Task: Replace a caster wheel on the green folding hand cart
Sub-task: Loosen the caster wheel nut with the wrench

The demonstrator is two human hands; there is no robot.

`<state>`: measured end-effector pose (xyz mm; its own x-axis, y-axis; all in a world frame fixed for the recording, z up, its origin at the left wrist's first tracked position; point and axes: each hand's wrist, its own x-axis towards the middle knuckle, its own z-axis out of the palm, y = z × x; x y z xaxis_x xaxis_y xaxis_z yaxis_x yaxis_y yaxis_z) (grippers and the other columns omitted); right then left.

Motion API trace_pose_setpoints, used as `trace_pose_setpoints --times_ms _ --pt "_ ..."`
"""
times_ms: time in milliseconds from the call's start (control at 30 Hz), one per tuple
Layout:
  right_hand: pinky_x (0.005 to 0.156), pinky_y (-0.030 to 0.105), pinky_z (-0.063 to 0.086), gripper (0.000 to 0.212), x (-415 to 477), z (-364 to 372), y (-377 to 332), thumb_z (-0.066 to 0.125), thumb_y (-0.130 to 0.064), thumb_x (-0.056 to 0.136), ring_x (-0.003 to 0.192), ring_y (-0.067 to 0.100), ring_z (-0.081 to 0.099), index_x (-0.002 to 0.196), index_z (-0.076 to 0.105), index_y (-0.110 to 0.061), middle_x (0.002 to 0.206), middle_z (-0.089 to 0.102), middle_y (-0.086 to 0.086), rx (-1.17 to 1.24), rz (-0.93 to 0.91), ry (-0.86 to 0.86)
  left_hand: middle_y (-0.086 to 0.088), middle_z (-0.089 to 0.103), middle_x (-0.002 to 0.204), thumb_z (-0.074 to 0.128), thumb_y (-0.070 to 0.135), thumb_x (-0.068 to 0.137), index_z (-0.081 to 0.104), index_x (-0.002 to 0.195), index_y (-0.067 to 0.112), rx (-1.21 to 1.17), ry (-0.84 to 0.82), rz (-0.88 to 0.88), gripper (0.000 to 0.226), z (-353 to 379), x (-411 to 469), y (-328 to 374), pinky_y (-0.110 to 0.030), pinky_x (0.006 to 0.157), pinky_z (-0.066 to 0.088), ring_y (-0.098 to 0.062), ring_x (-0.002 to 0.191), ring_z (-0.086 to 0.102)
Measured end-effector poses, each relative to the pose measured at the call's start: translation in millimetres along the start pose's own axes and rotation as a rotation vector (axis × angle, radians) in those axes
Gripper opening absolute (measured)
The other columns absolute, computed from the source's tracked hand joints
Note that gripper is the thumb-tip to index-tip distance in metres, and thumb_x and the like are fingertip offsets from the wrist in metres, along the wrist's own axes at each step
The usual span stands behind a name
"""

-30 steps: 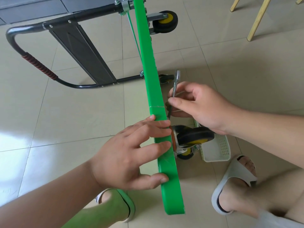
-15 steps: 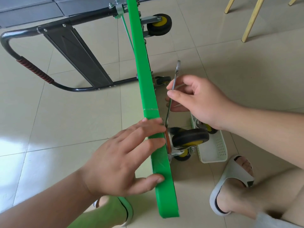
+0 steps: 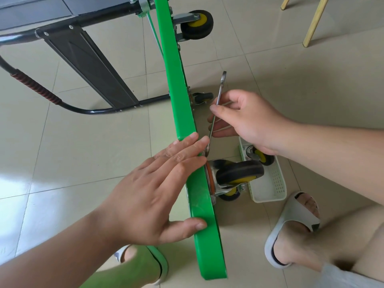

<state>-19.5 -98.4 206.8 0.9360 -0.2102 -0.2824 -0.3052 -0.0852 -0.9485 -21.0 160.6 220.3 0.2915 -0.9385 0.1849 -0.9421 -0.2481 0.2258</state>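
Note:
The green cart deck point(image 3: 178, 96) stands on its edge on the tiled floor, running from top centre to bottom centre. My left hand point(image 3: 158, 190) lies on the deck with straight fingers on its upper edge and the thumb against its face. A black and yellow caster wheel point(image 3: 239, 173) sticks out from the deck's underside just right of my fingers. My right hand point(image 3: 247, 121) pinches a slim silver wrench point(image 3: 217, 104); the wrench's lower end reaches the caster's mounting plate by my left fingertips.
A white plastic basket point(image 3: 268, 194) with a loose caster wheel point(image 3: 260, 156) sits on the floor right of the deck. Two more casters point(image 3: 196, 23) point(image 3: 202, 97) stay on the cart. The black folded handle point(image 3: 39, 90) lies at left. Wooden chair legs point(image 3: 313, 21) stand top right; my slippered feet are below.
The wrench has swung to a steeper angle, its lower end now down at the caster's plate. My left fingers have shifted slightly along the deck's edge. The view has drifted a little.

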Motion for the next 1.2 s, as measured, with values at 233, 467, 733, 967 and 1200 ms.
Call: trace_pose_setpoints --times_ms 233,467,733,967,1200 --pt "0.069 0.027 0.062 0.009 2 6 -3 0.063 -0.017 0.102 0.082 0.021 0.078 0.107 0.066 -0.012 0.098 0.077 0.012 0.051 0.044 -0.049 -0.021 0.034 0.167 0.039 0.067 0.103 0.046 0.142 0.002 -0.022 0.026 0.03 0.076 4 0 -2 -0.053 0.128 0.031 -0.034 0.159 0.027" --pt "0.068 0.028 0.062 0.01 5 13 0 0.063 -0.02 0.101 0.091 0.03 0.075 0.105 0.065 -0.01 0.105 0.072 0.018 0.025 0.069 -0.075 -0.021 0.042 0.162 0.041 0.067 0.103 0.049 0.137 0.004 -0.065 0.043 0.036 0.072 5 4 -4 -0.052 0.127 0.033 -0.033 0.159 0.03" --pt "0.073 0.038 0.065 0.01 6 17 5 0.066 -0.019 0.1 0.093 0.035 0.075 0.107 0.064 -0.013 0.103 0.071 0.02 0.053 0.093 -0.068 -0.014 0.044 0.146 0.041 0.067 0.103 0.049 0.135 0.009 -0.129 0.104 0.034 0.067 8 3 -7 -0.038 0.124 0.036 -0.031 0.151 0.041" --pt "0.074 0.038 0.065 0.015 4 17 11 0.068 -0.019 0.098 0.082 0.025 0.074 0.111 0.062 -0.016 0.106 0.071 0.02 0.124 0.157 -0.038 -0.013 0.045 0.142 0.041 0.067 0.103 0.049 0.136 0.008 -0.139 0.138 0.043 0.068 14 2 -8 -0.04 0.124 0.036 -0.033 0.149 0.043" --pt "0.073 0.032 0.064 0.008 -2 18 4 0.067 -0.017 0.099 0.083 0.023 0.077 0.106 0.065 -0.018 0.1 0.075 0.012 0.079 0.092 -0.065 -0.014 0.047 0.141 0.042 0.067 0.102 0.05 0.136 0.007 -0.134 0.157 0.037 0.069 15 0 -9 -0.042 0.123 0.037 -0.033 0.149 0.042"
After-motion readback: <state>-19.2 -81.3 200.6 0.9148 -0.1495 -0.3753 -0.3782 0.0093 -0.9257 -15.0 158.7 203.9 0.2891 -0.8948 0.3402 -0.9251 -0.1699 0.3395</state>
